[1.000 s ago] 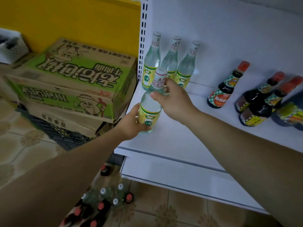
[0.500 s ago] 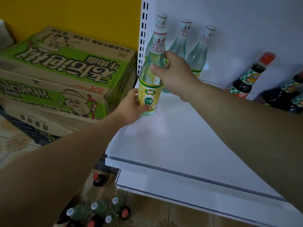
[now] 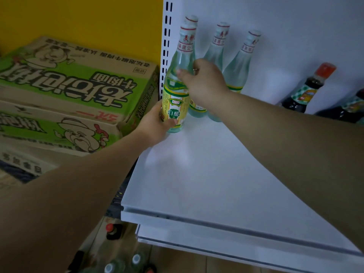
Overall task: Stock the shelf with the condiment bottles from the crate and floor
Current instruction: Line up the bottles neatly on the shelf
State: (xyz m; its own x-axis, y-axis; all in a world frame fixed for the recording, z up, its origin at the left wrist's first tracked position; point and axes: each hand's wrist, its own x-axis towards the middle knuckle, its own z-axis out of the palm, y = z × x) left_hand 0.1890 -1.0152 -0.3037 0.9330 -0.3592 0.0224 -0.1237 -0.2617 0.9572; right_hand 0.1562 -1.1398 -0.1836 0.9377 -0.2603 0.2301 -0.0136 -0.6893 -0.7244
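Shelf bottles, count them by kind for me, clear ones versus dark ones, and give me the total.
Clear vinegar bottles: 4, including the front bottle held by the left hand and right hand.
Dark sauce bottles: 2, one cut off at the right edge.
Total: 6.

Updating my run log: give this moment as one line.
left hand: grips bottle low | right hand: grips its shoulder | bottle: upright, left end of shelf

Front bottle [image 3: 175, 107] label: 白醋; cardboard box [image 3: 78, 91] print, upside down: 牛肉面, red 统一
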